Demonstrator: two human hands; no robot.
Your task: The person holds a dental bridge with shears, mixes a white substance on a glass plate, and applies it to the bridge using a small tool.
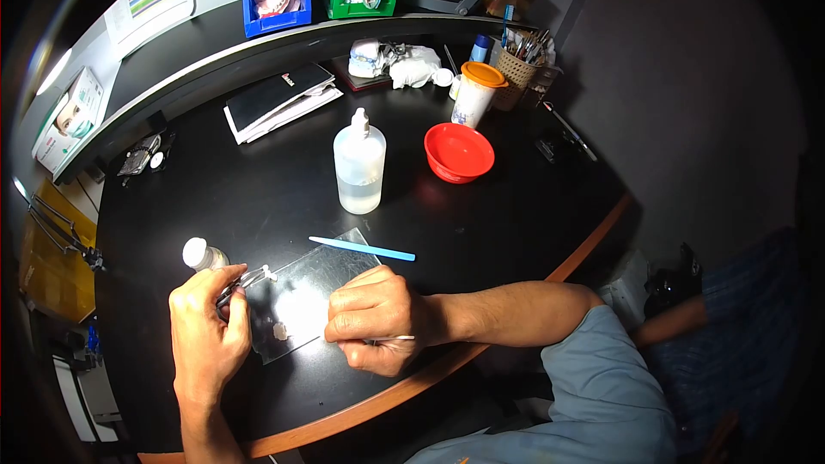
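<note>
My left hand [209, 326] is closed around metal tweezers [249, 280], with a small white piece [270, 273] at their tip. My right hand [375, 320] is closed in a pinch on a thin white stick [394, 338]; its working end is hidden by the fingers or lost in glare. Both hands are over a glass slab [326, 279], part of which shines brightly under the lamp. A small beige dab [280, 331] lies on the slab between the hands. Across the slab's far corner lies a blue plastic spatula [365, 247]. Just beyond my left hand stands a small white-capped bottle [203, 254].
A half-filled squeeze bottle [359, 163] stands mid-table, with a red bowl [460, 153] to its right. Behind are an orange-lidded cup [475, 94], a brush basket [517, 69] and a black notebook [282, 99]. Blue [277, 21] and green bins [361, 9] hold dental models.
</note>
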